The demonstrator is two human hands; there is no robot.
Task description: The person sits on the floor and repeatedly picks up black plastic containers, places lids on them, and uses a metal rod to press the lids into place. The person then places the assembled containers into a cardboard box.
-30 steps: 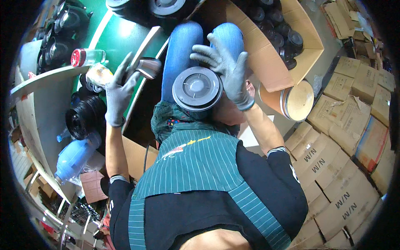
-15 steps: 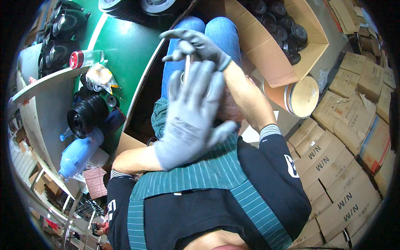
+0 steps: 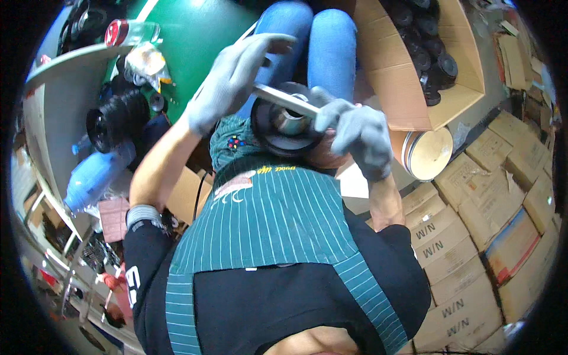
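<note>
My right hand [image 3: 364, 139], in a grey work glove, is closed on one end of a narrow light-grey metal bar [image 3: 284, 99]. The bar slants up and to the left across my lap. Its far end comes near the fingers of my left hand [image 3: 228, 77], which wears the same kind of glove and is open, fingers stretched out; whether it touches the bar I cannot tell. Just below the bar sits a black round part [image 3: 266, 133] with a shiny metal centre, on my lap against the striped green apron [image 3: 266, 213].
An open cardboard box [image 3: 390, 77] of black round parts stands at the right, beside a round drum [image 3: 431, 155]. Stacked cartons [image 3: 455, 260] fill the lower right. On the left are a green tabletop [image 3: 195, 35], a red-lidded jar [image 3: 133, 32], black spools [image 3: 115, 121] and a blue bottle [image 3: 94, 177].
My hands, crossed over each other before, have moved apart: the left to the left, the right to the right. The bar and the black round part have come into plain view.
</note>
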